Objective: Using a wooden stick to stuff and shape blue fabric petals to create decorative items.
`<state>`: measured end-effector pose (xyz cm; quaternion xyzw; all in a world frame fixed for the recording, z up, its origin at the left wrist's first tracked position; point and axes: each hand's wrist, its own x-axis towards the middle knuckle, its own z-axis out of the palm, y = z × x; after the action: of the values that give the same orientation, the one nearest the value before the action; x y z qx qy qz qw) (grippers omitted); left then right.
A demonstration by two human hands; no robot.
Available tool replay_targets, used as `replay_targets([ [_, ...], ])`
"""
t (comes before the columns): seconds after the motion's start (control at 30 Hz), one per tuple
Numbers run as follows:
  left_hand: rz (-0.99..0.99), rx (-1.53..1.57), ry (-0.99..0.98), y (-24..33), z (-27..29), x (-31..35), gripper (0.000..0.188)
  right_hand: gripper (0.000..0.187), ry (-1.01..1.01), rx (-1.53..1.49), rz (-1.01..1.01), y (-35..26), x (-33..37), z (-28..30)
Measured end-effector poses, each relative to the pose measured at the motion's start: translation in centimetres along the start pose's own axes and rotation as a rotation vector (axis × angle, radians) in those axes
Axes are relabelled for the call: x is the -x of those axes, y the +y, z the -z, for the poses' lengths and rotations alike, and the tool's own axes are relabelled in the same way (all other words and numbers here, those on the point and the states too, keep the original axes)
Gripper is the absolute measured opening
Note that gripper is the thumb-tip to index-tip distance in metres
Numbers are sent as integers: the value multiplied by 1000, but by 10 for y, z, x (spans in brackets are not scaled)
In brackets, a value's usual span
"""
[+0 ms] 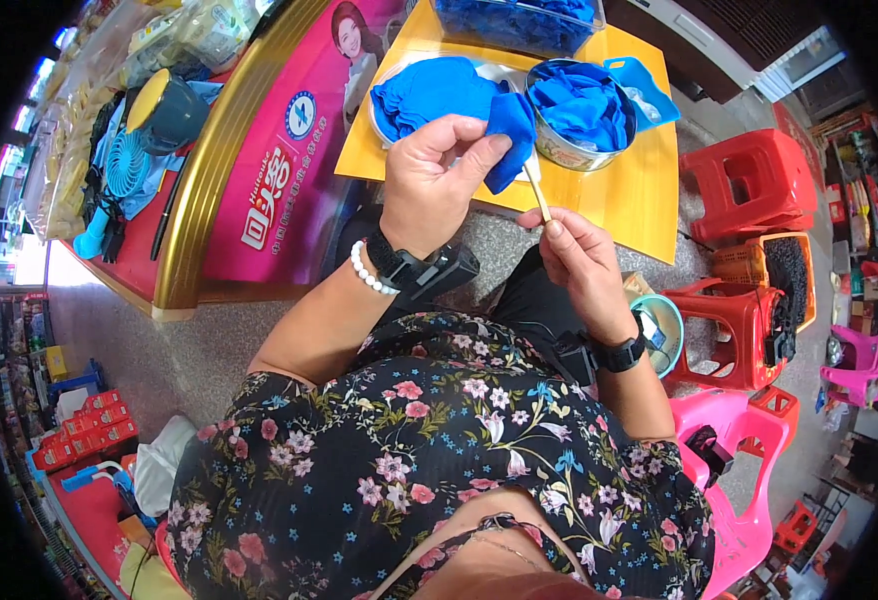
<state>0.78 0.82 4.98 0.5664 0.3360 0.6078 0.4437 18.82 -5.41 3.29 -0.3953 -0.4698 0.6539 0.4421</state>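
Between the thumb and fingers of my left hand (431,180) is a small piece of blue cloth (512,128), raised above the near part of a yellow table (619,205). My right hand (581,255) pinches a thin, pale, wood-coloured stick (537,192). Its far end reaches up beside the cloth; I cannot tell whether they touch. Behind my left hand, a white container (380,122) bears a heap of blue cloth pieces (429,92). To the right of it stands a round tin (581,155) with more blue cloth (581,102) inside.
A clear box (519,38) of blue pieces and a blue plastic basket (649,95) stand farther back. On the left is a pink counter with a gold edge (194,190), carrying a small blue fan (131,163). Red stools (744,185) and a pink chair (749,520) are at the right.
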Motion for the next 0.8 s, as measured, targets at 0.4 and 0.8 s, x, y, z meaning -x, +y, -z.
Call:
replay_targets([
  [0.4, -39, -76, 10, 4, -6, 5, 12, 27, 9, 33, 110, -2, 3, 4],
  [0.8, 18, -106, -78, 5, -4, 3, 12, 27, -20, -15, 84, -3, 1, 6],
])
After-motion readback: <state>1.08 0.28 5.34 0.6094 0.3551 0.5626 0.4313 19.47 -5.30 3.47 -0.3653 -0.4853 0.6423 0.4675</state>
